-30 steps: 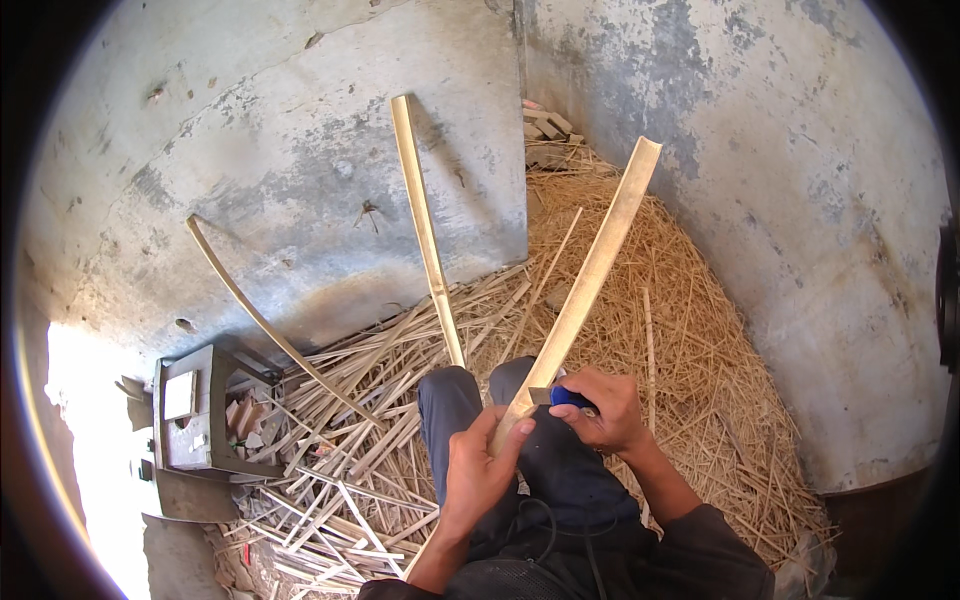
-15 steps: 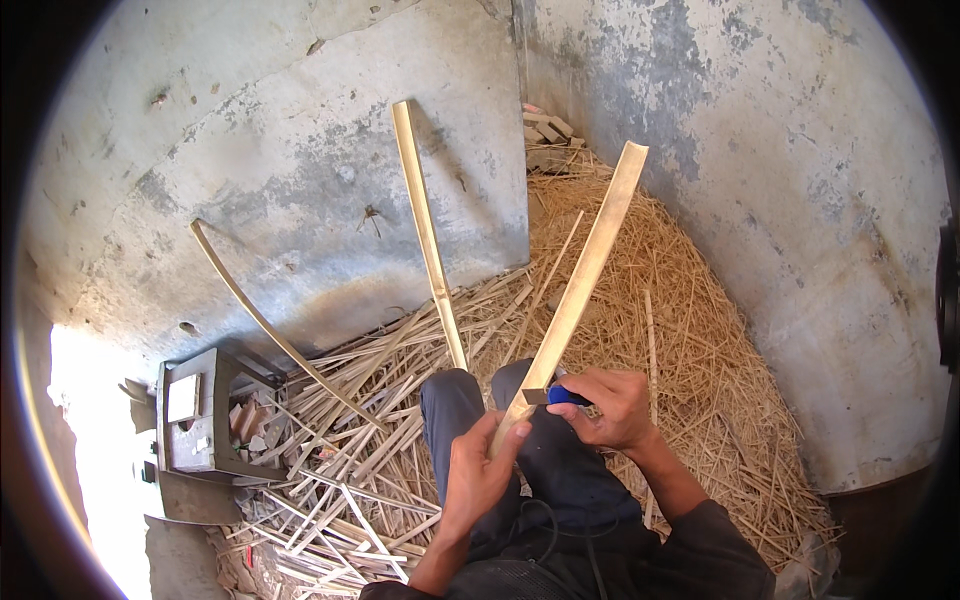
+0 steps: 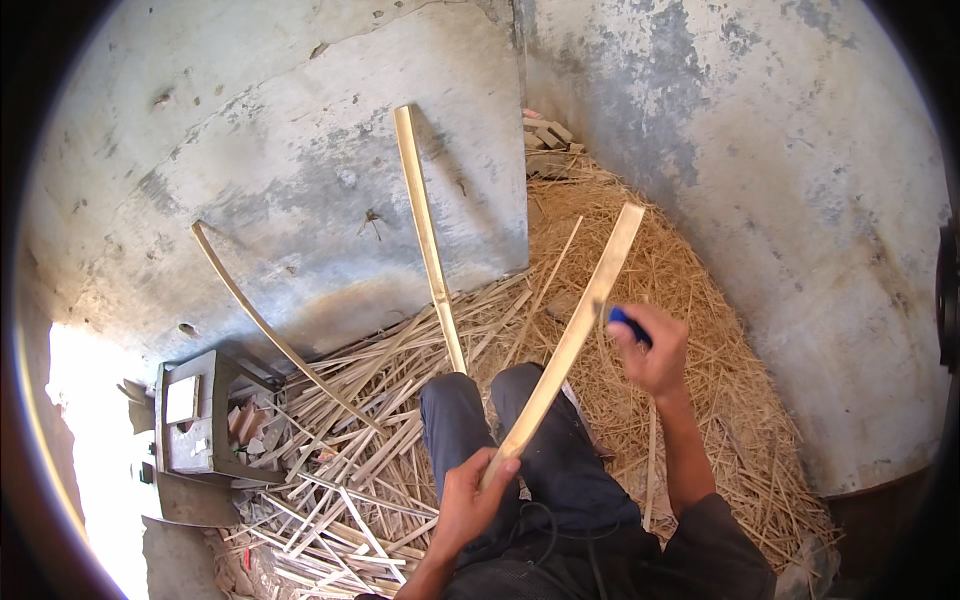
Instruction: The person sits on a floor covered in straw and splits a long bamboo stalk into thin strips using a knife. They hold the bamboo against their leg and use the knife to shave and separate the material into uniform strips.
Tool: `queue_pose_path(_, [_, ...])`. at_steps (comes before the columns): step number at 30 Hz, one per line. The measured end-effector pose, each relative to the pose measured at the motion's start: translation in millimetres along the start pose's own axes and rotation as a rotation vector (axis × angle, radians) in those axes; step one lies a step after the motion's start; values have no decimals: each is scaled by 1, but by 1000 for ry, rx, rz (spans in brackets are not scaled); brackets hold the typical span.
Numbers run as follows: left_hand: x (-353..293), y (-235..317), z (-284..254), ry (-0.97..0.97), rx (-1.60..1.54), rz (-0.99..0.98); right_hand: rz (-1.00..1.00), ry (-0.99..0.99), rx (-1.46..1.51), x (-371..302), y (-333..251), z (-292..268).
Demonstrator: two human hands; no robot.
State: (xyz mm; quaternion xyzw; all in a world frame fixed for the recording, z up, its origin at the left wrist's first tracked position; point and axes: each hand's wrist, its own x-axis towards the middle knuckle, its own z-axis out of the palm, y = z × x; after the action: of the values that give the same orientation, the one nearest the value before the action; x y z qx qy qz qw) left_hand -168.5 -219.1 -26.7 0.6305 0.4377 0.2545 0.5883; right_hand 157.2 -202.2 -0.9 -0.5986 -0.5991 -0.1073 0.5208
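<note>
A long, pale split-bamboo strip [image 3: 573, 338] slants up and away from my lap to the right. My left hand [image 3: 468, 498] is closed round its near end, the thumb lying on top. To the right of the strip's upper half, my right hand [image 3: 656, 348] is raised and wrapped round the blue handle of a knife [image 3: 629, 326]. Its blade is hard to make out against the strip, so I cannot tell whether it touches the bamboo.
Another bamboo strip [image 3: 422, 215] leans on the wall ahead, and a thin curved one [image 3: 262, 318] stands to its left. Cut strips [image 3: 340, 480] lie in a heap at left. Shavings [image 3: 720, 400] cover the right side. A dark box-like wooden frame [image 3: 205, 450] stands at far left.
My right hand has moved up and away from my left hand with the knife. The held strip's far end has dropped lower, while my left hand has shifted slightly downward.
</note>
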Motion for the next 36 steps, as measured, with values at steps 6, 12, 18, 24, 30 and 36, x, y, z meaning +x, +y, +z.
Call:
queue_pose_path(6, [-14, -4, -9, 6, 76, -25, 33, 7, -97, 35, 77, -15])
queue_pose_path(12, [-31, -41, -20, -22, 221, -20, 317, 216, -218, 62, 121, -49])
queue_pose_path(18, [1, -9, -13, 139, 225, 2, 230, -43, 21, 12, 23, -13])
queue_pose_path(24, [26, 17, 4, 240, 240, 217, -39, -261, 125, -43, -49, 24])
queue_pose_path(30, [28, 35, 11, 255, 264, 256, -73, -261, 137, -53, -58, 32])
queue_pose_path(36, [25, 41, 12, 274, 313, 248, -90, -278, 115, -55, -57, 34])
